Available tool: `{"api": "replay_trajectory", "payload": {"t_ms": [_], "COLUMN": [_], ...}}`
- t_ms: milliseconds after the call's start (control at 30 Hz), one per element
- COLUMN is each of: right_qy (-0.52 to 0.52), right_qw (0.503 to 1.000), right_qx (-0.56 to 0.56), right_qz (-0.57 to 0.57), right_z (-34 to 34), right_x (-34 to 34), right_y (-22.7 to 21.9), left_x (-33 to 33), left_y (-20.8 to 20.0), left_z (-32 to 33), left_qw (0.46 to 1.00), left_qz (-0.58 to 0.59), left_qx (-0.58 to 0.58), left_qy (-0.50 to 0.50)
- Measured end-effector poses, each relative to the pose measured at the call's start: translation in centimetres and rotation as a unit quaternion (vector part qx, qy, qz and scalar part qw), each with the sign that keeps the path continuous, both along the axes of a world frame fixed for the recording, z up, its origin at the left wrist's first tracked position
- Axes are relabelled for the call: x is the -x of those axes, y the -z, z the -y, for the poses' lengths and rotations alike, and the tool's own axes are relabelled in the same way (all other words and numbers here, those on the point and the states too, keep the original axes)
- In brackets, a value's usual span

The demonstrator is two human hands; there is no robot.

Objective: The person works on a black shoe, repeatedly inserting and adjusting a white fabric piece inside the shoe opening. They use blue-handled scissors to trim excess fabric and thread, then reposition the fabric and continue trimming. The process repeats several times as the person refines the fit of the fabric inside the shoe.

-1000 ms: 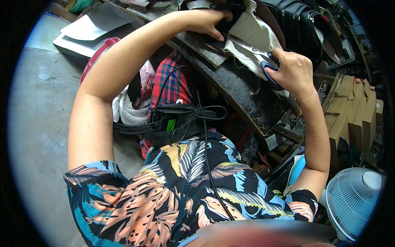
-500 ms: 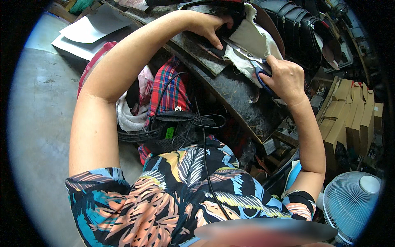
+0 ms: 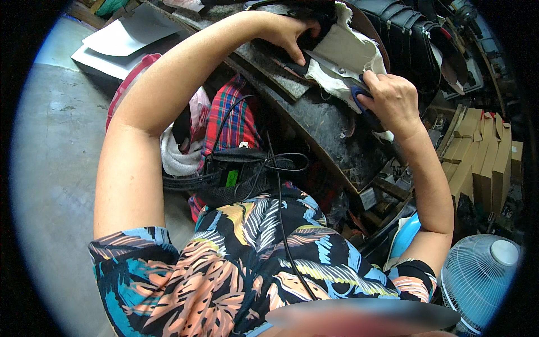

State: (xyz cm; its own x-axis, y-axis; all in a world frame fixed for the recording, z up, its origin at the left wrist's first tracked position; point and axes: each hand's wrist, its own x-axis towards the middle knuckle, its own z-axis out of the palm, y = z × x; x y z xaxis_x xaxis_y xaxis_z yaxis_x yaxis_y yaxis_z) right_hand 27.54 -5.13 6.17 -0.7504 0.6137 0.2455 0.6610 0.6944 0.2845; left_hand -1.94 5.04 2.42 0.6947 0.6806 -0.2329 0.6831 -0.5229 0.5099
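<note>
My right hand [image 3: 396, 100] is closed round the dark blue handles of a pair of scissors [image 3: 359, 96]. The metal blades point up and to the left, lying along white, frayed-edged fabric [image 3: 359, 48]. Part of this fabric hangs below the blades over the workbench edge. At the blade tips' end, my left hand [image 3: 289, 36] grips a black piece of material [image 3: 317, 28] joined to or lying against the white fabric, thumb in front and fingers partly hidden behind. A brown curved edge shows behind the white fabric.
A dark, worn workbench [image 3: 331, 129] runs diagonally below my hands. Black bag-like pieces [image 3: 393, 33] are stacked at the upper right, above folded cardboard [image 3: 477, 151]. A fan [image 3: 480, 281] stands at lower right. Black cable [image 3: 281, 224] hangs over my front; white sheets [image 3: 126, 42] lie upper left.
My right hand has shifted slightly to the right with the scissors, and their handles look closer together. My left hand keeps nearly the same place on the black material.
</note>
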Motion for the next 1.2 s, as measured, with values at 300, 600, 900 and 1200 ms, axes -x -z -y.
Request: {"api": "replay_trajectory", "payload": {"t_ms": [300, 600, 900, 1200], "right_qy": [0.166, 0.353, -0.102, -0.003], "right_qw": [0.949, 0.919, 0.947, 0.989], "right_qx": [0.026, 0.156, 0.094, 0.117], "right_qz": [-0.266, -0.085, -0.288, -0.088], "right_z": [2.4, 2.4, -0.1, -5.9], "right_x": [-8.4, -13.1, 1.7, 5.7], "right_y": [1.2, 2.3, -0.8, 5.7], "left_x": [0.6, 0.4, -1.4, -0.7], "left_y": [0.4, 1.3, 0.2, 0.9], "left_z": [-0.2, -1.5, 1.3, 4.6], "left_qw": [0.999, 0.999, 0.986, 0.961], "left_qz": [-0.001, -0.011, -0.041, -0.020], "left_qx": [-0.032, -0.030, -0.162, -0.271], "left_qy": [-0.007, -0.024, -0.013, -0.047]}}
